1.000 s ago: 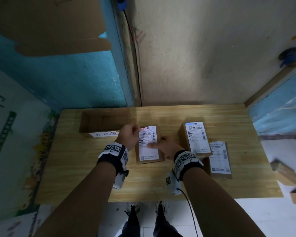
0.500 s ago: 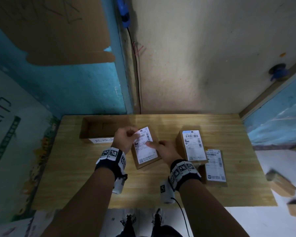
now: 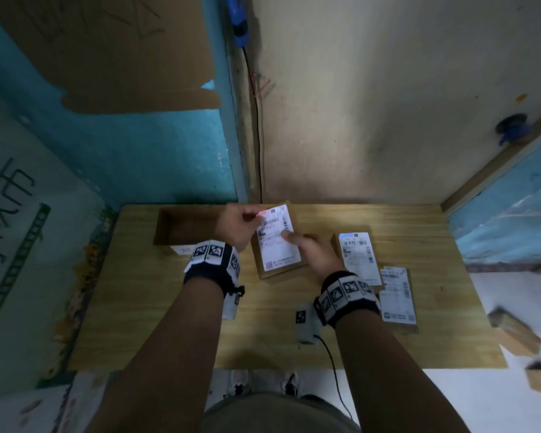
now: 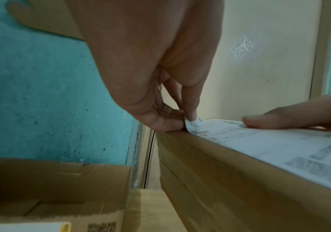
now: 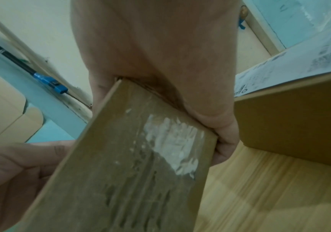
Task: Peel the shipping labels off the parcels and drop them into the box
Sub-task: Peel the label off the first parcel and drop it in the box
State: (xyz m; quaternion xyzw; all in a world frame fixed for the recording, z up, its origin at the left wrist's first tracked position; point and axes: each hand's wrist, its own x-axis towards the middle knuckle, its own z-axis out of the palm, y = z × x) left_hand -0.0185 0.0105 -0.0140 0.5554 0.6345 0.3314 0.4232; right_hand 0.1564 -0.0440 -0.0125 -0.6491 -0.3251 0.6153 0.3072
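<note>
A flat brown parcel (image 3: 264,270) (image 4: 220,164) (image 5: 132,164) is held tilted above the wooden table (image 3: 169,323), its far end raised. My right hand (image 3: 313,254) (image 5: 210,119) grips its right edge, thumb lying on the white shipping label (image 3: 277,242) (image 4: 270,141). My left hand (image 3: 238,226) (image 4: 168,119) pinches the label's far left corner, which is lifted a little off the cardboard. The open cardboard box (image 3: 185,226) (image 4: 51,188) stands at the table's back left, just left of my left hand.
Two more labelled parcels (image 3: 358,257) (image 3: 398,295) lie on the table to the right; one shows in the right wrist view (image 5: 291,119). Walls close the table's back and left. Small cardboard boxes (image 3: 512,331) lie on the floor at the right.
The parcel has been lifted off the table and tilted up toward the back. My left hand rose with it and now pinches the label's lifted corner.
</note>
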